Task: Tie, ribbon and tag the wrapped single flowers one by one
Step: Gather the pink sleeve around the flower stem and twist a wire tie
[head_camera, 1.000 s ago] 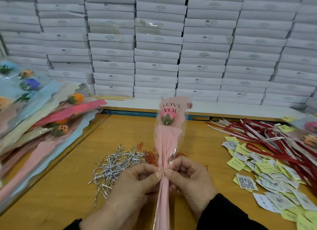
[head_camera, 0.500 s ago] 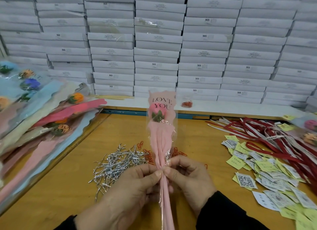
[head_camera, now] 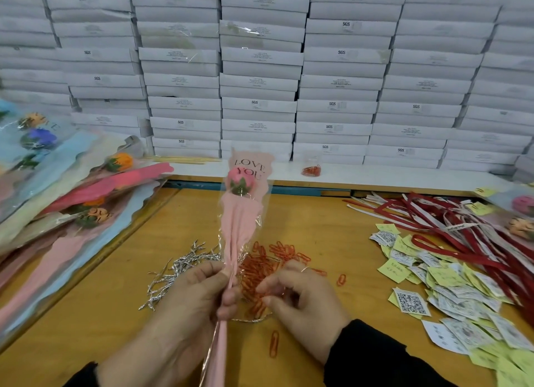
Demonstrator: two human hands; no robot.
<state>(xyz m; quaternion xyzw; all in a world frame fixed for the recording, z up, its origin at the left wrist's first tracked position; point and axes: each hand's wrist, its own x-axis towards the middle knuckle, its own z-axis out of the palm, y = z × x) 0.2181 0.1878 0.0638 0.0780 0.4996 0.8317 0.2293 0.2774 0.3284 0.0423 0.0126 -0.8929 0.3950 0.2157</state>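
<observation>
While the left hand (head_camera: 199, 297) grips the pink wrapped flower (head_camera: 241, 213) at its narrow neck, fingers curled round it, the sleeve stands upright at table centre, "LOVE YOU" printed across the top. Right hand (head_camera: 300, 303) sits just beside it at 3 o'clock, apart from the stem, fingers loosely curled over the clear film; whether it pinches anything I cannot tell. Silver twist ties (head_camera: 179, 271) lie at 9 o'clock of the hands, orange paper clips (head_camera: 268, 259) behind them at 12. Tags (head_camera: 445, 288) and red ribbons (head_camera: 450, 227) are spread at 3 o'clock. Wrapped flowers (head_camera: 66, 196) are stacked at 10 o'clock. White boxes (head_camera: 260, 69) wall the back.
</observation>
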